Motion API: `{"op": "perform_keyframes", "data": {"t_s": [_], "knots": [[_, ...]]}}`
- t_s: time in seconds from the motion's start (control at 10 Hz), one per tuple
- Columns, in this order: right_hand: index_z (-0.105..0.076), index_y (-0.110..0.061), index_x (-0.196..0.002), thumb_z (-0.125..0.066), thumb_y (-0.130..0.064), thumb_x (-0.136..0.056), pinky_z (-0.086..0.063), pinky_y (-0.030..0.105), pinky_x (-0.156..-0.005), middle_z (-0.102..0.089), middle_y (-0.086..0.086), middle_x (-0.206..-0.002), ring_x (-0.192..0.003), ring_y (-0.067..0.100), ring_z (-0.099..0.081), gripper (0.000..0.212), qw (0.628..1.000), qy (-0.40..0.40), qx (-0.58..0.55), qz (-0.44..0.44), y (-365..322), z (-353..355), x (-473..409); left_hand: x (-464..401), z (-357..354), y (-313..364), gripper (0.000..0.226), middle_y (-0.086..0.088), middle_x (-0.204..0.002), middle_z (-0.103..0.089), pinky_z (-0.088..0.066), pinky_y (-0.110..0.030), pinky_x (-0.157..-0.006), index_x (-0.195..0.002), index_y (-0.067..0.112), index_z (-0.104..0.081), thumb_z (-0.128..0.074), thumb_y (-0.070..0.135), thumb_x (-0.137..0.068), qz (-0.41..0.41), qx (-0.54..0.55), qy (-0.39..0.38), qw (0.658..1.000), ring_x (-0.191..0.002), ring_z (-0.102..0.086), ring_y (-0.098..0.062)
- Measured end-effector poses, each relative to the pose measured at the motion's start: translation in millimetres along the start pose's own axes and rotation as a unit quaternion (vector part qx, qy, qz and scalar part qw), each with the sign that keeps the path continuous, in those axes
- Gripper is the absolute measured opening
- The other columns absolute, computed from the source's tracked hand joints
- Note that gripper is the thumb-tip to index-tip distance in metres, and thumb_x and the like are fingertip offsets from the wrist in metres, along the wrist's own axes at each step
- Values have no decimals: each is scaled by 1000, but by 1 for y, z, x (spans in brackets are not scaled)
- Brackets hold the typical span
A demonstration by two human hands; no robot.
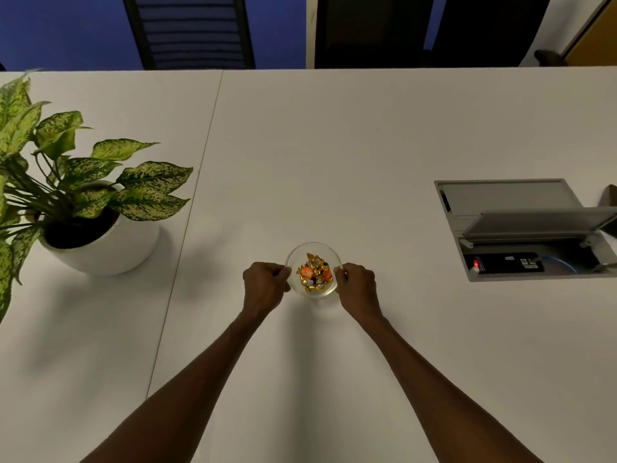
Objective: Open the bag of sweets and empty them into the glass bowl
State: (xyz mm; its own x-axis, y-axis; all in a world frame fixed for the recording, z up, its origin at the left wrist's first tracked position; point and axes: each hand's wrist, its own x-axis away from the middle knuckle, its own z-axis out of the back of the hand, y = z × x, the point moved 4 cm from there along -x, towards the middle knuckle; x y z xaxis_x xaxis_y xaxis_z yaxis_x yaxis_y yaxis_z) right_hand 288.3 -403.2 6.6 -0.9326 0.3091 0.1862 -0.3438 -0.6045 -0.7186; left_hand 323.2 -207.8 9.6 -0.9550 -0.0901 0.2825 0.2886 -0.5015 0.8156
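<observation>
Both hands hold the bowl by its sides, the left hand and right hand each pinching the rim. The sweets are inside it, so the pouring looks done. No bag shows. Next, just let go gently. Farther left sits a plant.

We note a white table with a seam running down its left part and an open cable hatch at right, lid raised. A potted plant stands at left. Beyond the far edge we see a chair, blue floor; lighting is dim.
</observation>
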Motion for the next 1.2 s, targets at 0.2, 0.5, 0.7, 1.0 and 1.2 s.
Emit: {"op": "perform_keyframes", "data": {"t_s": [0.2, 0.5, 0.7, 1.0, 1.2], "knots": [[-61, 8, -78, -49, -18, -98, -47, 40, -63, -68, 27, -77, -72, 39, -62, 35, 999, 1, 27, 18, -9, -20, -50, -47, -4, -4, 27, 3, -49, -66, -42, -5, -52, -63, 8, -76, -65, 16, -86, 15, -3, 18, 1000, -47, -63, -4], [-60, 6, -80, -48, -18, -98, -43, 37, -64, -68, 26, -81, -76, 40, -60, 33, 999, 5, 46, 28, -10, -38, -96, -93, -15, -7, 27, 2, -49, -66, -44, -15, -60, -63, 7, -75, -66, 15, -87, 23, 2, 31, 999, -57, -70, -19], [-62, 7, -82, -47, -17, -99, -45, 38, -66, -69, 25, -81, -78, 40, -61, 33, 999, 12, 43, 30, -13, -40, -108, -105, -16, -5, 25, 1, -50, -66, -44, -15, -58, -65, 7, -76, -67, 16, -87, 24, 16, 45, 999, -58, -70, -21], [-62, 7, -88, -46, -22, -100, -57, 51, -74, -70, 26, -86, -82, 40, -67, 35, 1000, -30, 5, 1, -14, -34, -99, -89, -14, -3, 35, -17, -60, -69, -44, -23, -63, -67, -2, -72, -57, 17, -93, 1, -3, 45, 999, -53, -56, -19], [-58, -2, -87, -46, -20, -100, -45, 37, -69, -66, 16, -88, -82, 32, -60, 26, 997, -1, 65, 46, -16, -20, -67, -60, -4, 3, 38, -27, -63, -61, -35, -35, -65, -65, -4, -55, -47, 14, -97, -57, -84, 64, 993, -57, -43, -24]]}}
